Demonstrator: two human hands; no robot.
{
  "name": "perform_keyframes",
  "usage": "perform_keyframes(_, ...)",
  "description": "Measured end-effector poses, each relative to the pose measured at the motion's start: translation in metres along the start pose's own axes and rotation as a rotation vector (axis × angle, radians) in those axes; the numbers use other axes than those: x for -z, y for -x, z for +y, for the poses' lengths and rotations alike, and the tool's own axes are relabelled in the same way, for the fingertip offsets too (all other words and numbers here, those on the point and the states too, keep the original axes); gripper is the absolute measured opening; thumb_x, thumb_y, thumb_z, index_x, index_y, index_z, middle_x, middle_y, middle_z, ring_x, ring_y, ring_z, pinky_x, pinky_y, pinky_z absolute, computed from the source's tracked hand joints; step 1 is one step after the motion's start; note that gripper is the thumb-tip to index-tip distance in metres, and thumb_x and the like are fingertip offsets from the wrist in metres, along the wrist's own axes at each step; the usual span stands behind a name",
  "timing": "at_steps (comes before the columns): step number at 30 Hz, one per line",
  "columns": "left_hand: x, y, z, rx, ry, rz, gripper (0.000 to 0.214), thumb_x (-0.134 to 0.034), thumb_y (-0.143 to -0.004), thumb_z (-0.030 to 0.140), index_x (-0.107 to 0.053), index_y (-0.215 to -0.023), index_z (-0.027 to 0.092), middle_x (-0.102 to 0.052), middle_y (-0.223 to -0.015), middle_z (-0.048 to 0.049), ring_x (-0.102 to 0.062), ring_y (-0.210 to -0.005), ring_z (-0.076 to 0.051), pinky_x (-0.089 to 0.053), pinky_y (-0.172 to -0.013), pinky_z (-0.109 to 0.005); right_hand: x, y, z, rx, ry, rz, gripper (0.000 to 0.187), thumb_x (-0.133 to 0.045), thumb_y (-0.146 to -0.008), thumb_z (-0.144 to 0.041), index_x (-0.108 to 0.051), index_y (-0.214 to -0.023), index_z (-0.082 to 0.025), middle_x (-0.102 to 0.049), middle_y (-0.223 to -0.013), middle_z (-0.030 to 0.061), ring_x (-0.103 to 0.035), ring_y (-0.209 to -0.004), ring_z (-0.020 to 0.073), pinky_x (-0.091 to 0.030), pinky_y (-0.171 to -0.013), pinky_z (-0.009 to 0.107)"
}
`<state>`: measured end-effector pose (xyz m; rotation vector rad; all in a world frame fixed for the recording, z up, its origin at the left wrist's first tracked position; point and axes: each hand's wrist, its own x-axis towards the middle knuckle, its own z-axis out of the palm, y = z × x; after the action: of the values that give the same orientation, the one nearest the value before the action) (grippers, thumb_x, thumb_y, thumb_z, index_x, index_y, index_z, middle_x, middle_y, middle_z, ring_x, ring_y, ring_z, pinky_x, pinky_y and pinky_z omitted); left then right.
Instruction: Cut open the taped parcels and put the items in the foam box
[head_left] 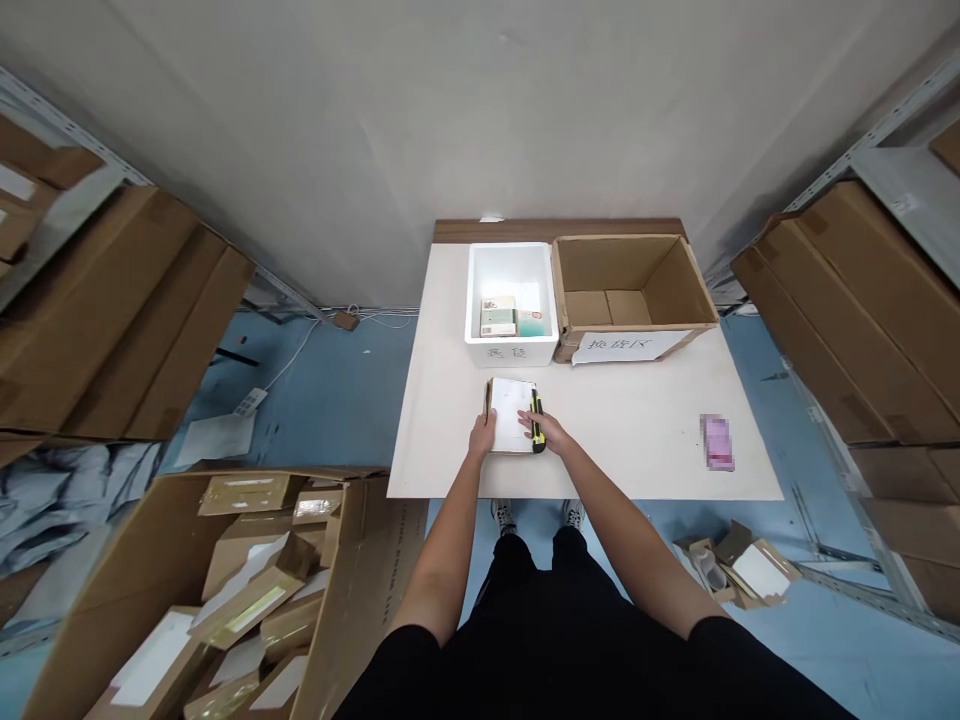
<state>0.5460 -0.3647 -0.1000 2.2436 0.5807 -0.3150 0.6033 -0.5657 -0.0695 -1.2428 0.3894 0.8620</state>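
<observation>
A small cardboard box with a white label on top is in front of me, over the near middle of the table. My left hand grips its left side, where a narrow brown edge shows. In my right hand is a black and yellow utility knife, held along the box's right side. Fingers of that hand reach over the white label. Whether the blade is out I cannot make out.
On the table stand a white foam box holding small medicine boxes and an open cardboard box with a handwritten label. A blurred pink item lies right. A large carton of parcels stands lower left; opened boxes lie lower right.
</observation>
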Motion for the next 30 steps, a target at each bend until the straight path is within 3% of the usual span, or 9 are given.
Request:
perform_keyframes(3, 0.006, 0.007, -0.016, 0.112, 0.183, -0.086, 0.065, -0.051, -0.104, 0.062, -0.056, -0.151, 0.017, -0.069, -0.145, -0.0149, -0.067, -0.132, -0.030, -0.052, -0.111, -0.041, -0.020, -0.013, -0.008, -0.006, 0.065, 0.021, 0.029, -0.079, -0.085, -0.036, -0.065, -0.106, -0.022, -0.077, -0.119, 0.0139, -0.075, -0.113, 0.0265, -0.064, -0.080, 0.032)
perform_keyframes(5, 0.002, 0.011, -0.018, 0.109, 0.226, -0.109, 0.065, -0.058, -0.101, 0.060, -0.058, -0.149, 0.017, -0.068, -0.145, -0.0147, -0.066, -0.133, -0.031, -0.051, -0.112, -0.042, -0.014, -0.012, -0.007, 0.074, 0.074, 0.151, 0.028, -0.075, -0.087, -0.040, -0.064, -0.105, -0.022, -0.078, -0.111, 0.0114, -0.076, -0.103, 0.0238, -0.063, -0.077, 0.030)
perform_keyframes(9, -0.025, 0.012, -0.001, 0.070, 0.263, -0.166, 0.063, -0.062, -0.099, 0.061, -0.063, -0.145, 0.020, -0.069, -0.144, -0.0136, -0.064, -0.136, -0.034, -0.050, -0.114, -0.047, 0.031, 0.011, 0.005, 0.108, 0.117, 0.367, 0.030, -0.069, -0.086, -0.050, -0.063, -0.096, -0.022, -0.078, -0.095, 0.0063, -0.076, -0.095, 0.0226, -0.061, -0.077, 0.030)
perform_keyframes(14, -0.074, 0.011, 0.032, -0.011, 0.409, -0.349, 0.066, -0.060, -0.100, 0.062, -0.059, -0.150, 0.019, -0.069, -0.144, -0.0156, -0.066, -0.134, -0.031, -0.052, -0.113, -0.045, 0.093, 0.055, -0.015, 0.135, -0.073, 0.273, 0.028, -0.062, -0.094, -0.048, -0.053, -0.081, -0.026, -0.080, -0.109, 0.0121, -0.075, -0.113, 0.0245, -0.062, -0.088, 0.036)
perform_keyframes(17, -0.086, 0.011, 0.040, -0.029, 0.423, -0.347, 0.079, -0.062, -0.100, 0.058, -0.037, -0.164, 0.019, -0.062, -0.153, -0.0168, -0.064, -0.137, -0.028, -0.051, -0.113, -0.042, 0.111, 0.074, -0.042, 0.080, -0.082, 0.195, 0.029, -0.058, -0.099, -0.043, -0.049, -0.078, -0.026, -0.078, -0.122, 0.0133, -0.071, -0.123, 0.0234, -0.061, -0.093, 0.039)
perform_keyframes(20, -0.071, 0.010, 0.035, -0.030, 0.253, -0.183, 0.094, -0.067, -0.097, 0.051, -0.018, -0.171, 0.020, -0.043, -0.168, -0.0179, -0.047, -0.152, -0.028, -0.044, -0.121, -0.042, 0.104, 0.076, -0.059, 0.007, -0.050, 0.088, 0.029, -0.057, -0.101, -0.042, -0.050, -0.079, -0.025, -0.077, -0.127, 0.0139, -0.071, -0.125, 0.0244, -0.061, -0.094, 0.041)
perform_keyframes(23, -0.032, 0.009, 0.024, -0.238, 0.066, -0.101, 0.100, -0.071, -0.093, 0.051, -0.019, -0.171, 0.019, -0.021, -0.177, -0.0166, -0.024, -0.164, -0.030, -0.031, -0.129, -0.044, 0.077, 0.062, -0.058, -0.050, -0.026, -0.023, 0.029, -0.058, -0.100, -0.040, -0.053, -0.078, -0.023, -0.076, -0.127, 0.0151, -0.070, -0.127, 0.0268, -0.061, -0.095, 0.041)
perform_keyframes(27, 0.025, -0.001, 0.023, -0.475, -0.193, -0.274, 0.130, -0.089, -0.068, 0.067, -0.022, -0.172, 0.026, -0.006, -0.180, -0.0123, -0.011, -0.165, -0.039, -0.026, -0.130, -0.049, 0.032, 0.039, -0.046, -0.109, -0.002, -0.091, 0.014, -0.065, -0.097, -0.036, -0.065, -0.094, -0.022, -0.075, -0.129, 0.0156, -0.068, -0.130, 0.0285, -0.064, -0.090, 0.040)
perform_keyframes(30, 0.041, -0.009, 0.033, -0.487, -0.370, -0.395, 0.139, -0.095, -0.054, 0.067, -0.028, -0.170, 0.031, -0.007, -0.180, -0.0098, -0.005, -0.165, -0.044, -0.026, -0.129, -0.054, 0.021, 0.033, -0.043, -0.104, 0.018, -0.111, 0.020, -0.068, -0.096, -0.037, -0.067, -0.109, -0.022, -0.076, -0.125, 0.0156, -0.071, -0.124, 0.0288, -0.065, -0.084, 0.039)
